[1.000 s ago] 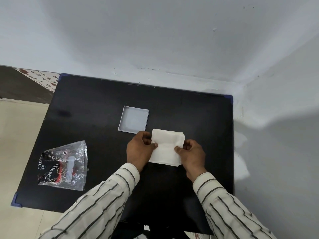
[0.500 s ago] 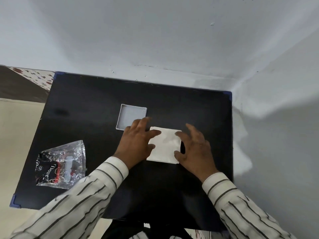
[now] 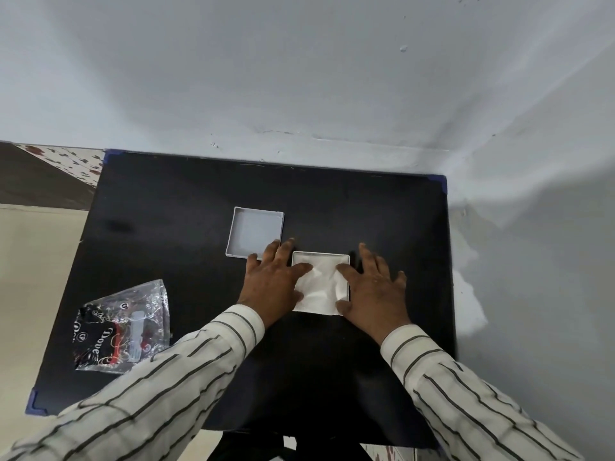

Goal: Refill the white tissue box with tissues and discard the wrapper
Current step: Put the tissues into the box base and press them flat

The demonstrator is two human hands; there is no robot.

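Observation:
A stack of white tissues (image 3: 321, 284) lies in a white square box (image 3: 332, 255) whose thin rim shows along the far and right sides, at the middle of the black table (image 3: 332, 207). My left hand (image 3: 273, 284) lies flat at the stack's left side with fingers spread and its thumb on the tissues. My right hand (image 3: 372, 287) mirrors it on the right, thumb pressing the paper. A second white square tray (image 3: 254, 234), empty and open side up, sits just behind my left fingertips. The clear printed plastic wrapper (image 3: 121, 327) lies crumpled at the table's front left.
The table stands in a corner, with a grey wall (image 3: 299, 78) behind it and another on its right. Blue protectors cap the table corners (image 3: 33, 402). Tiled floor (image 3: 30, 277) shows to the left.
My hands let go of the tissue stack's sides and spread flat. The stack went down into the white box, and both thumbs now press on it.

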